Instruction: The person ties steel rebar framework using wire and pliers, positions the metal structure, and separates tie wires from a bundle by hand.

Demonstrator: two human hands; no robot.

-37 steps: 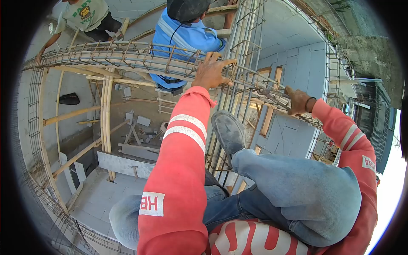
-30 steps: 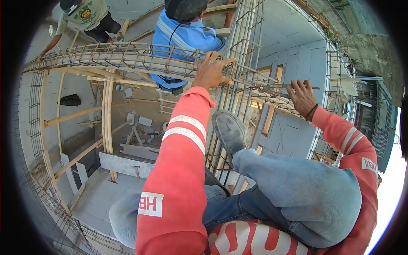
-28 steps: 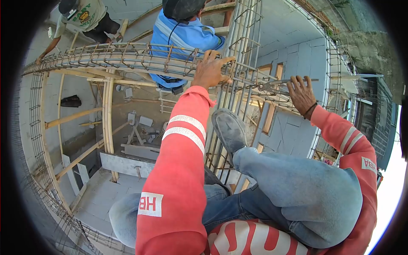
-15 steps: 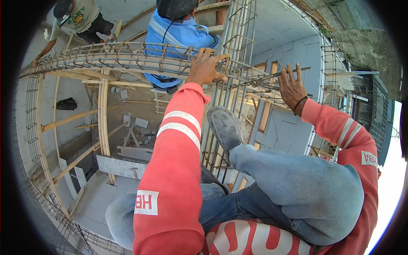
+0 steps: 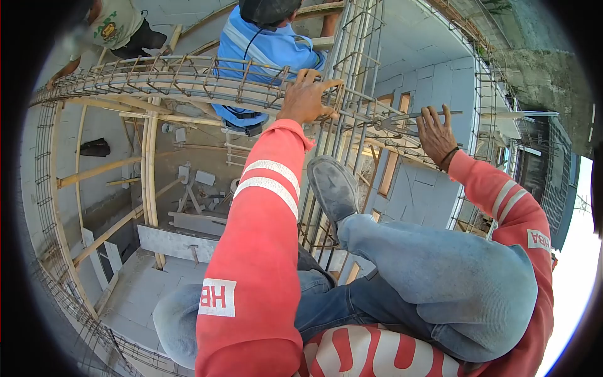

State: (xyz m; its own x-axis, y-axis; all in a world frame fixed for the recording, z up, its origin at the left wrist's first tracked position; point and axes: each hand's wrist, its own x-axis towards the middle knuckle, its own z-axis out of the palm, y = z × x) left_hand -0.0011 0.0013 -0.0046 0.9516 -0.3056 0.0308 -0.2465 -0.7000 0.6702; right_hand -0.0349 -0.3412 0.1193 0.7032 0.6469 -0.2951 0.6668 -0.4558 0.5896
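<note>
While left hand (image 5: 304, 99), thumb spread, lies over rebar (image 5: 340, 143) at twelve o'clock (grip unclear), right hand (image 5: 436, 136), fingers parted, loosely meets pincers (image 5: 402, 117) at two. Pincers: probably rigid, fairly hefty; best held near handle ends.

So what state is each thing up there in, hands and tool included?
Left hand: laid on the steel cage, grip unclear.
Right hand: fingers parted at the pincers, grip unclear.
Pincers: handles spread, jaws too small to judge.
Steel cage: bare bars, rust-brown in places.
Shoe: worn, dusty.
Jeans: faded at the knees.
</note>
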